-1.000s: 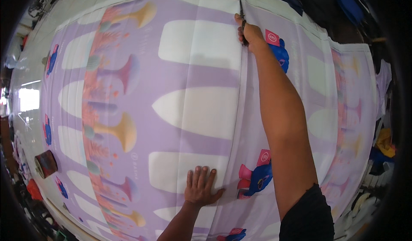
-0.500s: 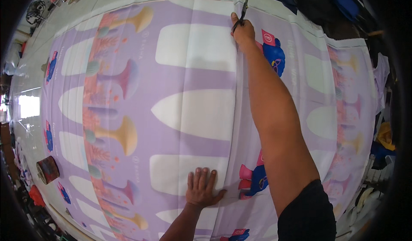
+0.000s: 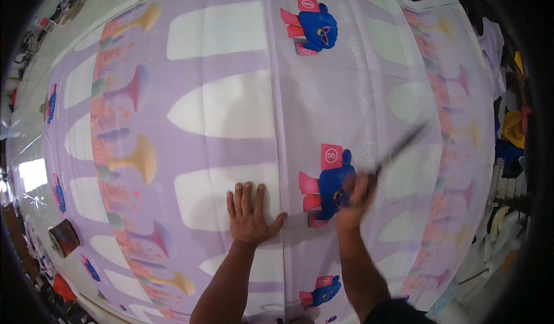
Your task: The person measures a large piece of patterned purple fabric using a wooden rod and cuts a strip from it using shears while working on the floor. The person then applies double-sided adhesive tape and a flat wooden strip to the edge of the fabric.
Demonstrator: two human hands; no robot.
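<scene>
A wide sheet of printed fabric (image 3: 222, 105), lilac with white shapes and blue furry cartoon figures, covers the table. Down its middle runs a straight lengthwise edge or fold (image 3: 279, 151). My left hand (image 3: 251, 217) lies flat on the fabric just left of that edge, fingers spread. To the right of the edge my right hand (image 3: 356, 200) holds a pair of scissors (image 3: 401, 145) above a printed blue figure (image 3: 332, 194). Their blades point to the far right. Hand and scissors are smeared by motion, so I cannot tell whether the blades are apart.
A rusty round tin (image 3: 64, 238) stands on the left part of the table. Past the right edge lie heaped cloths, among them a yellow one (image 3: 513, 129) and a lilac one (image 3: 490, 53). Clutter, with a red item (image 3: 63, 288), lines the lower left.
My right hand has drawn back from the fabric's far edge with the scissors, which now point right. My left hand stays flat on the fabric. The whole view has shifted.
</scene>
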